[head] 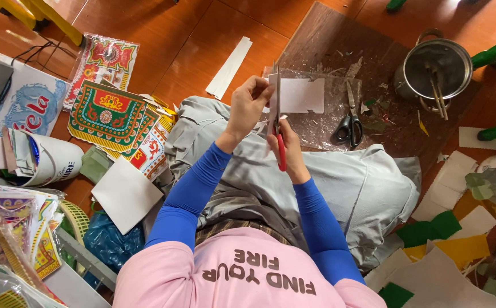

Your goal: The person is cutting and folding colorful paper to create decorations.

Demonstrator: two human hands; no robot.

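My left hand (249,105) pinches a small piece of white paper (272,85) up in front of me. Red-handled scissors (280,149) are gripped in my right hand (288,149), with the blades pointing up and closing on that paper. Both hands are raised over my lap, which is covered by grey cloth (339,177). My forearms are in blue sleeves.
Black-handled scissors (349,122) and a white card (300,95) lie on a plastic sheet ahead. A metal pot (436,68) with sticks stands at the right. Ornate printed papers (106,111) lie at the left, a white cup (54,159) beside them. Green and yellow paper scraps (448,236) lie at the right.
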